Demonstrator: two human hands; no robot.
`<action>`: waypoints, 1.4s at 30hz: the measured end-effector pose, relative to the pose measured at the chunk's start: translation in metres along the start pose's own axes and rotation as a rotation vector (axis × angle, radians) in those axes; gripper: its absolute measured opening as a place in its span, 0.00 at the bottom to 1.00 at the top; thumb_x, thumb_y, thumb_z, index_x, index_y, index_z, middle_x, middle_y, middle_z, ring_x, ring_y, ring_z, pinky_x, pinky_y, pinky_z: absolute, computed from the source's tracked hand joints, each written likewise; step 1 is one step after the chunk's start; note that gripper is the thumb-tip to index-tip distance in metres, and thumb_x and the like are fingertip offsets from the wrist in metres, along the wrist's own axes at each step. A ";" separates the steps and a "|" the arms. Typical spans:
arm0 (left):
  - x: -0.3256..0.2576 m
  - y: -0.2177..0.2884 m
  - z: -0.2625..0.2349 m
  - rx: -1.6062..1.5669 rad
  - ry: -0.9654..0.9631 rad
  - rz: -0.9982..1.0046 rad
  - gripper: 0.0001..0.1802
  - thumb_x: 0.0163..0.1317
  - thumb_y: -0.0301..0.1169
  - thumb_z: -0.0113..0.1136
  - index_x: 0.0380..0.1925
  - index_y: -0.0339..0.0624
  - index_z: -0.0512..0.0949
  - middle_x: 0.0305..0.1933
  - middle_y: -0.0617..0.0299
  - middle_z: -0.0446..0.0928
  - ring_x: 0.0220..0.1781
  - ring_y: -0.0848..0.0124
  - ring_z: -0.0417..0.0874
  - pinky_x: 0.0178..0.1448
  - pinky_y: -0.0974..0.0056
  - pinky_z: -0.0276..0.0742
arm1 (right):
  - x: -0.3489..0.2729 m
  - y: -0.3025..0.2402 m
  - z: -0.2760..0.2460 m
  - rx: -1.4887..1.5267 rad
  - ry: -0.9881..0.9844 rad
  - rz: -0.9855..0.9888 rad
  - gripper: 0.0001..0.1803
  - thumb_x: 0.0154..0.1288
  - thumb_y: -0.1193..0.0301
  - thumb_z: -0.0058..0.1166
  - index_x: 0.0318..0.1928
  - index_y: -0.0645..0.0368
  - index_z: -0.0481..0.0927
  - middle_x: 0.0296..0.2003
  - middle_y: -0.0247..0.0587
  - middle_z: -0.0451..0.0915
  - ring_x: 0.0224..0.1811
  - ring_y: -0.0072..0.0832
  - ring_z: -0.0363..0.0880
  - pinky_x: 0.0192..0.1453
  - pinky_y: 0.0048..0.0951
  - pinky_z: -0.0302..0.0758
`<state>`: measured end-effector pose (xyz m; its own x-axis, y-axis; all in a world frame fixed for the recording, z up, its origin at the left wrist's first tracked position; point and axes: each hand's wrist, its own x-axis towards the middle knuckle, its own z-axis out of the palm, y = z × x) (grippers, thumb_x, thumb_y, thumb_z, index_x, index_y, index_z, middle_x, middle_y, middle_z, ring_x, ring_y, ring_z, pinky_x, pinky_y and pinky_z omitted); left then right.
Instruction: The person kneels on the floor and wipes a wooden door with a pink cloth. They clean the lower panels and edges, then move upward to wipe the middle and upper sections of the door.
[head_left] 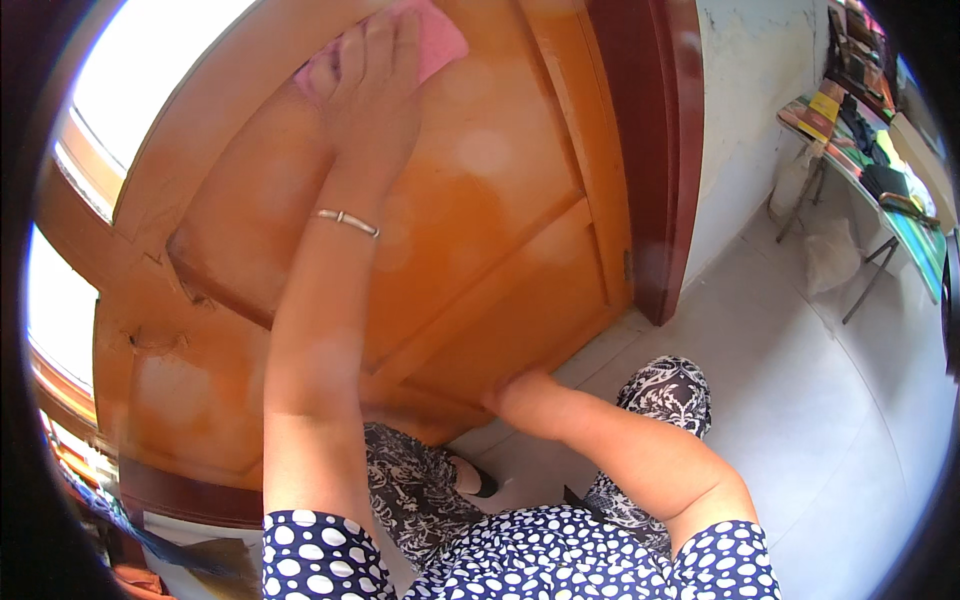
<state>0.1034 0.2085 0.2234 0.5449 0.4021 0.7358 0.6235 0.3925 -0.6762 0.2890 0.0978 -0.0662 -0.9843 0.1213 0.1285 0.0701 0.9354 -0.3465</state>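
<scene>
My left hand (375,85) reaches up and presses flat on a pink cloth (442,42) against an orange wooden door (480,200). A thin silver bracelet (345,220) sits on that wrist. My right hand (520,392) is low down against the door's bottom rail, where its fingers are hidden from me. I wear a dark top with white dots and black-and-white patterned trousers (670,395).
A dark red door frame (655,150) stands to the right of the door, with a white wall (740,120) beyond it. A folding table (905,225) crowded with items stands at the far right on the pale tiled floor (800,420). Bright windows (50,300) are at the left.
</scene>
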 end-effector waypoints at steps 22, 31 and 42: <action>-0.040 0.136 0.024 -0.154 -0.188 0.144 0.24 0.55 0.30 0.59 0.56 0.51 0.75 0.58 0.67 0.73 0.60 0.66 0.70 0.59 0.51 0.62 | -0.011 -0.001 -0.015 0.055 -0.032 0.003 0.11 0.58 0.73 0.51 0.42 0.60 0.78 0.38 0.51 0.81 0.42 0.45 0.83 0.44 0.43 0.79; -0.094 0.189 0.015 -0.387 -0.289 0.185 0.19 0.57 0.31 0.56 0.50 0.46 0.78 0.59 0.63 0.74 0.62 0.66 0.70 0.60 0.54 0.63 | -0.008 -0.001 -0.023 -0.033 -0.148 0.006 0.13 0.64 0.72 0.49 0.47 0.57 0.82 0.43 0.46 0.85 0.46 0.40 0.85 0.43 0.43 0.81; -0.107 0.227 -0.012 -0.589 -0.450 0.084 0.21 0.57 0.30 0.54 0.53 0.42 0.77 0.53 0.59 0.77 0.58 0.62 0.72 0.60 0.51 0.65 | 0.003 -0.003 -0.062 0.232 -0.227 0.261 0.19 0.67 0.72 0.47 0.57 0.57 0.78 0.51 0.50 0.82 0.49 0.46 0.82 0.51 0.40 0.79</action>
<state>0.1938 0.2446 -0.0085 0.4006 0.7603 0.5113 0.8560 -0.1116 -0.5048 0.2955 0.1157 -0.0075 -0.9508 0.2441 -0.1907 0.3093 0.7803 -0.5435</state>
